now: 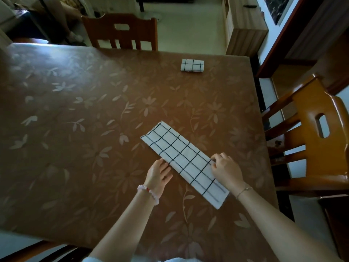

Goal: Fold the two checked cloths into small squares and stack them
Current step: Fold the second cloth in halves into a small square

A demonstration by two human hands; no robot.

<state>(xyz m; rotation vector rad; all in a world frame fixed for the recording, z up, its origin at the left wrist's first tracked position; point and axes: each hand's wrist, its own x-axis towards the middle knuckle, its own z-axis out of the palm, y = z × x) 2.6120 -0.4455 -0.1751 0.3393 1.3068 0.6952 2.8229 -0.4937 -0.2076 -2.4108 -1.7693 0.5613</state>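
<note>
While your right hand (225, 172) pinches the checked cloth strip (179, 157) at its right edge, your left hand (158, 175) lies flat, fingers straight along its left edge, probably squaring it. The folded cloth (192, 65) waits far right on the table (94, 110).

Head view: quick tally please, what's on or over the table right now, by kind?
Checked cloths: 2, the folded square and the long strip
Hands: 2, the left hand and the right hand
Wrist wear: 2, the beaded bracelet and the thin chain
Total: 6
</note>
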